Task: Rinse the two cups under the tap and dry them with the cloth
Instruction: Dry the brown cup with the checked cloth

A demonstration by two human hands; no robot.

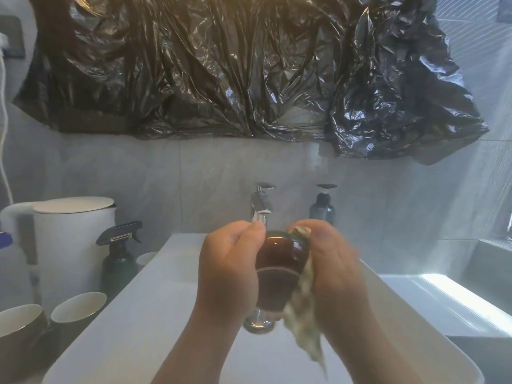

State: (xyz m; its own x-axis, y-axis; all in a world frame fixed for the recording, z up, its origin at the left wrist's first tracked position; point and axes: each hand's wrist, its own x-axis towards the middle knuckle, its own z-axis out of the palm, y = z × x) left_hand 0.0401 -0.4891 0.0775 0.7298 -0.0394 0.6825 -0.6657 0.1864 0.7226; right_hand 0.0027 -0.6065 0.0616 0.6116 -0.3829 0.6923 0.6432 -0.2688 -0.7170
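Just beyond the left fingers [238,234] the tap [260,203] blocks the way; a pump bottle [322,207] stands beyond the right fingers [321,234]. Below both, the basin [166,273] lies open; leftward a spray bottle [117,259], kettle [72,239] and mugs [79,304] crowd.

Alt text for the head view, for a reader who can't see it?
Over a white sink, the left hand holds a dark brown cup while the right hand grips a pale cloth against it. The tap stands behind them.

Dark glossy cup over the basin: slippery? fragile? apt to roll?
The dark brown glossy cup shows bright highlights, so it is probably slick. It looks rigid, likely breakable against the hard white basin. Its rounded side, wrapped by the left hand, might roll if laid down.
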